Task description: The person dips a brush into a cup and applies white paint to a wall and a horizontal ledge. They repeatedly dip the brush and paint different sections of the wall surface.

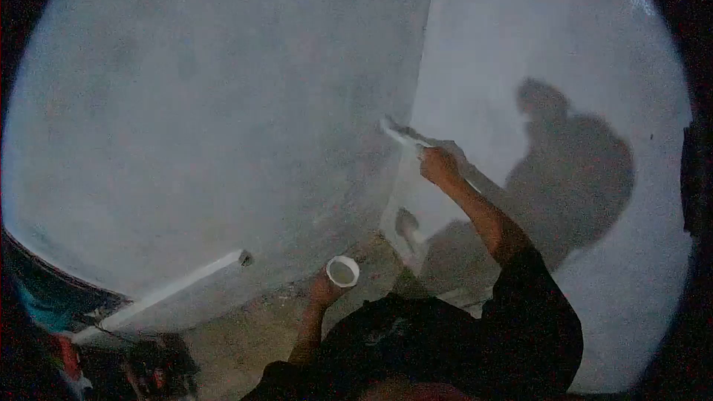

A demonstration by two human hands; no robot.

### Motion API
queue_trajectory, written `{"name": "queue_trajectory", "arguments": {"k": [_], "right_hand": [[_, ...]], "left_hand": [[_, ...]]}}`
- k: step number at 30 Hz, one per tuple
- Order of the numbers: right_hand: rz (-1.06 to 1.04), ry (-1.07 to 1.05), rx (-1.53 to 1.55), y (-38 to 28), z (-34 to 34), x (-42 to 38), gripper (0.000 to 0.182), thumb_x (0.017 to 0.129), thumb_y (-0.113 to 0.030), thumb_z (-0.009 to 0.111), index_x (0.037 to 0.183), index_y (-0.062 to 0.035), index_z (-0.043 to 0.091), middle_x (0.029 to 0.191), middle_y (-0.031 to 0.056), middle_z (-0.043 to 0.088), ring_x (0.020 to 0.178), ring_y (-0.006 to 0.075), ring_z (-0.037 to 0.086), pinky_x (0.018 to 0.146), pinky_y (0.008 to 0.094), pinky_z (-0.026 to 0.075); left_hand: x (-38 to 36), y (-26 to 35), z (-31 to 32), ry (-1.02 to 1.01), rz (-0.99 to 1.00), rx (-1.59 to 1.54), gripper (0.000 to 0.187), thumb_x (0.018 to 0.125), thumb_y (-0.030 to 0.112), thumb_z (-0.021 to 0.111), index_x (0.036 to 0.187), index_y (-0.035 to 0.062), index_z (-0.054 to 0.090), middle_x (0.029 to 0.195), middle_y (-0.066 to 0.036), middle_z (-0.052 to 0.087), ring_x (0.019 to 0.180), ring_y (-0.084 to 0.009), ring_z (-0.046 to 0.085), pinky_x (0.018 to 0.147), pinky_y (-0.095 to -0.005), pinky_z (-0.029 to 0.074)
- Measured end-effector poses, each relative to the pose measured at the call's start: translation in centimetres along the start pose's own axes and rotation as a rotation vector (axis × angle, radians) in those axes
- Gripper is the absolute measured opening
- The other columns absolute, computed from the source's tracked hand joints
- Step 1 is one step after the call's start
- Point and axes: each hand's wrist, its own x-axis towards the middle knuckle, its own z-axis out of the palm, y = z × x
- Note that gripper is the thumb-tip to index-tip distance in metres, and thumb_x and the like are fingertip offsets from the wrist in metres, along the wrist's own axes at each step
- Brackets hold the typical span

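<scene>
My right hand (pixel 440 166) is closed around the handle of a pale brush (pixel 398 132), whose tip is at the grey wall (pixel 223 104) just left of the corner. Lower down, my left hand (pixel 324 289) holds a white cup (pixel 343 272) by its side, with the open top facing up. What is inside the cup looks pale, but the dim picture hides the details.
A lighter wall (pixel 490 37) with my shadow on it stands at the right. At the lower left are a white ledge (pixel 178 286), a teal cloth (pixel 48 304) and dark clutter (pixel 160 364). The brownish floor (pixel 238 349) shows below.
</scene>
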Motion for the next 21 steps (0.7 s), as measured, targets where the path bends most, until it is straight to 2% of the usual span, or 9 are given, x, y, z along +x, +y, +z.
{"name": "queue_trajectory", "arguments": {"k": [2,5,8,13,15,16,17,19,21], "right_hand": [[0.075,-0.313,-0.077,-1.3,-3.9,0.2,0.030,0.085,-0.023,0.064,0.109,-0.0043,0.068,0.107,0.0215,0.068,0.103,0.0394,0.065,0.091,0.0529,0.053],[-0.068,-0.417,-0.272,-1.9,-10.0,2.8,0.032,0.085,-0.024,0.065,0.109,-0.0033,0.067,0.106,0.0193,0.069,0.102,0.0386,0.066,0.092,0.0511,0.053],[-0.076,-0.147,-0.279,1.1,-16.4,9.1,0.031,0.087,-0.024,0.065,0.109,-0.0033,0.067,0.106,0.0184,0.069,0.103,0.0381,0.066,0.092,0.0520,0.053],[-0.345,0.364,-0.682,1.2,-40.1,16.2,0.032,0.087,-0.018,0.065,0.117,-0.0082,0.068,0.110,0.0176,0.067,0.108,0.0371,0.063,0.097,0.0491,0.050],[0.146,0.331,0.152,-2.3,-49.3,15.4,0.022,0.082,-0.013,0.066,0.102,-0.0075,0.075,0.100,0.0191,0.071,0.086,0.0353,0.067,0.076,0.0450,0.055],[-0.201,0.603,-0.408,-2.7,-52.8,16.0,0.022,0.083,-0.015,0.065,0.102,-0.0095,0.075,0.102,0.0156,0.071,0.090,0.0327,0.067,0.080,0.0417,0.054],[-0.040,0.433,-0.693,-3.8,-56.9,16.6,0.025,0.085,-0.023,0.065,0.105,-0.0112,0.075,0.107,0.0129,0.071,0.097,0.0332,0.066,0.088,0.0419,0.054],[-0.402,1.082,-0.709,-0.8,-59.9,20.8,0.029,0.087,-0.029,0.063,0.106,-0.0104,0.074,0.109,0.0131,0.070,0.099,0.0346,0.066,0.091,0.0449,0.054],[-0.279,1.219,-0.565,-2.4,-60.6,22.9,0.031,0.088,-0.031,0.062,0.107,-0.0099,0.073,0.110,0.0133,0.070,0.098,0.0348,0.066,0.091,0.0469,0.053]], "left_hand": [[0.0,0.7,0.5,-0.050,-0.076,-0.006,0.091,0.071,0.043,0.089,0.141,0.0030,0.046,0.132,-0.021,0.061,0.122,-0.0400,0.060,0.100,-0.0498,0.049],[0.5,0.5,1.0,0.009,0.066,0.118,0.092,0.068,0.043,0.091,0.139,0.0034,0.048,0.133,-0.020,0.061,0.122,-0.0386,0.060,0.100,-0.0489,0.050],[1.0,2.6,0.5,-0.058,-0.061,-0.030,0.089,0.068,0.042,0.091,0.136,0.0027,0.052,0.132,-0.020,0.062,0.122,-0.0365,0.060,0.099,-0.0471,0.051],[-1.7,-1.0,1.9,0.050,-0.180,-0.033,0.087,0.067,0.042,0.092,0.135,0.0024,0.053,0.130,-0.019,0.063,0.121,-0.0350,0.061,0.099,-0.0464,0.051],[-2.2,-1.2,2.0,0.070,-0.180,-0.058,0.087,0.067,0.042,0.092,0.134,0.0026,0.053,0.130,-0.019,0.063,0.121,-0.0345,0.062,0.099,-0.0462,0.051],[-2.4,-1.3,2.0,0.077,-0.180,-0.068,0.087,0.067,0.042,0.092,0.134,0.0027,0.054,0.130,-0.019,0.064,0.120,-0.0343,0.062,0.099,-0.0461,0.051],[-2.5,-1.4,2.0,0.082,-0.186,-0.073,0.087,0.067,0.042,0.092,0.134,0.0027,0.054,0.130,-0.019,0.064,0.120,-0.0341,0.062,0.099,-0.0459,0.051],[-2.6,-1.5,2.0,0.090,-0.189,-0.078,0.087,0.067,0.042,0.092,0.134,0.0029,0.054,0.129,-0.018,0.064,0.120,-0.0337,0.062,0.099,-0.0457,0.051],[-2.3,-1.5,2.0,0.093,-0.193,-0.078,0.087,0.067,0.043,0.092,0.134,0.0031,0.054,0.129,-0.018,0.064,0.120,-0.0332,0.062,0.099,-0.0454,0.051]]}}
